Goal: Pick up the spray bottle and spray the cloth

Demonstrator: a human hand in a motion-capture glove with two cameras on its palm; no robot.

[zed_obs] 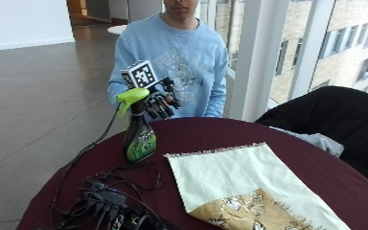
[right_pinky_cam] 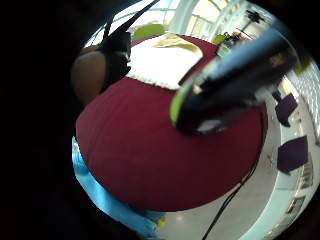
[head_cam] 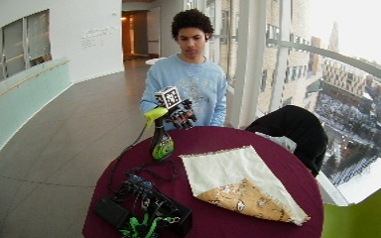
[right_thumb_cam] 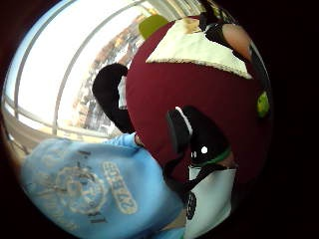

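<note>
Your spray bottle stands upright on the desk, long axis vertical, green trigger head just at 9 o'clock of your gloved right hand. The hand hovers, fingers loosely curled, holding nothing. The cloth lies flat at 4 o'clock of the bottle.

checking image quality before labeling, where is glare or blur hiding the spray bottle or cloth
Outside view: the spray bottle and cloth are evenly lit and readable. Wide outside view: the window washes out the sky, yet the cloth stays clear. Little finger side palm view: the bottle looms close and blurred, the cloth overexposed to near white. Thumb side palm view: bright window glare, the cloth still legible.
</note>
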